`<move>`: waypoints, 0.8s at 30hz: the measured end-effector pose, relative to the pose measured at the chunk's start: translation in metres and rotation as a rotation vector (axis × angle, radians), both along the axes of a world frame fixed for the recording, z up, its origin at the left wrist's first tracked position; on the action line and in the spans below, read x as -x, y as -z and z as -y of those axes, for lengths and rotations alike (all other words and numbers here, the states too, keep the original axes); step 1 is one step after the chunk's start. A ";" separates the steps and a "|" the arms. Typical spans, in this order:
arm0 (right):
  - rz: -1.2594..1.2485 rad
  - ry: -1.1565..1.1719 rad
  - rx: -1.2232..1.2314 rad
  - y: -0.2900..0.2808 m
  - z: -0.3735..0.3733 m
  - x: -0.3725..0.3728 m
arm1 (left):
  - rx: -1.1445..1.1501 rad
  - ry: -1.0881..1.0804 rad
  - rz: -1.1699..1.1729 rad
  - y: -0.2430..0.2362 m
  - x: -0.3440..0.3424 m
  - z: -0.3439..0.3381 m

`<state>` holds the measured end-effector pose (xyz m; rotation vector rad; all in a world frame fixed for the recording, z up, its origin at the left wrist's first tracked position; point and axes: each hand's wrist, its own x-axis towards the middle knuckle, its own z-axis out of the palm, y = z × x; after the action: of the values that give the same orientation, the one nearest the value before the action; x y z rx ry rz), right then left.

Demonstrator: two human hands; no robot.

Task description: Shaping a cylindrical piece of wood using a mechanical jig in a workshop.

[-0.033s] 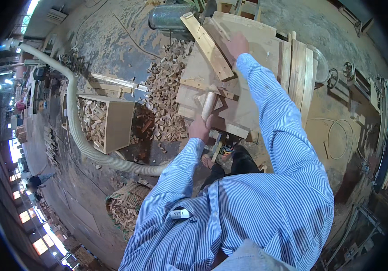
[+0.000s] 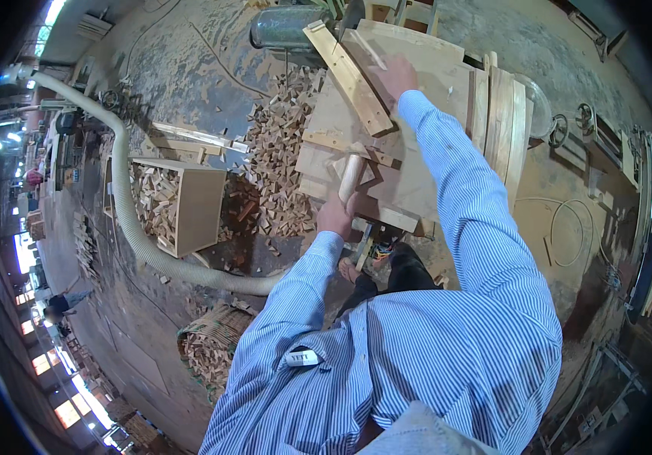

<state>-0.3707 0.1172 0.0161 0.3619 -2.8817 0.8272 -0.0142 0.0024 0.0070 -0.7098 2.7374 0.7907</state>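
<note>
My left hand (image 2: 335, 217) is wrapped round a smooth round wooden handle (image 2: 351, 176), which slants up from a wooden jig near the front left of the worktable (image 2: 421, 140). At the far part of the tabletop, my right hand (image 2: 399, 76) holds the near end of a thin wooden stick (image 2: 370, 50). The stick points away and to the left; its grip is partly hidden by the hand. Between it and the jig lies a slanting yellowish board (image 2: 349, 80) with holes, just left of my right hand. A flat wooden strip (image 2: 345, 147) crosses the table beyond the handle.
Curved boards (image 2: 502, 114) stand along the table's right edge. A green motor (image 2: 284, 30) sits at its far left. Wood offcuts (image 2: 280, 152) heap on the floor at left, beside a wooden box (image 2: 203, 205), a ribbed hose (image 2: 133, 220) and a woven basket (image 2: 212, 337).
The thin stick in my right hand has shifted slightly, and that hand has moved a little with it. My left hand stays on the handle.
</note>
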 end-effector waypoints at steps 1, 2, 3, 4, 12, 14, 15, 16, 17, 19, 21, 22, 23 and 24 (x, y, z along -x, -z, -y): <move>0.017 -0.020 0.057 -0.001 0.000 -0.009 | -0.009 -0.005 0.017 -0.003 -0.005 0.000; 0.035 -0.043 0.115 -0.002 0.002 -0.016 | -0.017 -0.013 0.036 -0.006 -0.010 0.000; 0.030 -0.039 0.106 0.000 -0.001 -0.019 | -0.025 -0.009 0.032 -0.006 -0.013 -0.001; 0.058 0.004 0.103 0.005 -0.004 -0.021 | -0.042 -0.003 0.026 -0.005 -0.017 -0.002; 0.233 0.021 0.220 0.021 0.030 -0.044 | -0.054 -0.001 0.019 -0.005 -0.061 0.004; 0.239 0.008 0.200 0.018 0.045 -0.042 | -0.010 -0.014 0.071 -0.004 -0.069 0.007; 0.238 0.010 0.201 0.020 0.048 -0.038 | -0.011 -0.012 0.070 -0.003 -0.071 0.007; 0.232 0.009 0.207 0.021 0.052 -0.033 | -0.035 -0.017 0.073 -0.002 -0.072 0.007; 0.226 0.008 0.214 0.022 0.054 -0.028 | -0.058 -0.021 0.076 -0.001 -0.072 0.007; 0.213 0.011 0.201 0.025 0.057 -0.016 | -0.067 -0.022 0.075 -0.003 -0.071 0.005; 0.201 0.011 0.192 0.028 0.060 -0.010 | -0.073 -0.025 0.075 -0.005 -0.068 0.004; 0.215 0.018 0.202 0.028 0.063 -0.007 | -0.057 -0.036 0.074 -0.005 -0.067 0.004; 0.229 0.025 0.212 0.027 0.066 -0.004 | -0.042 -0.046 0.072 -0.005 -0.064 0.004; 0.231 0.029 0.212 0.028 0.066 -0.001 | -0.042 -0.043 0.074 -0.005 -0.061 0.003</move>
<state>-0.3699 0.0512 -0.0120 0.2137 -2.9537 1.2308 0.0467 -0.0007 0.0124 -0.7759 2.6406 0.8113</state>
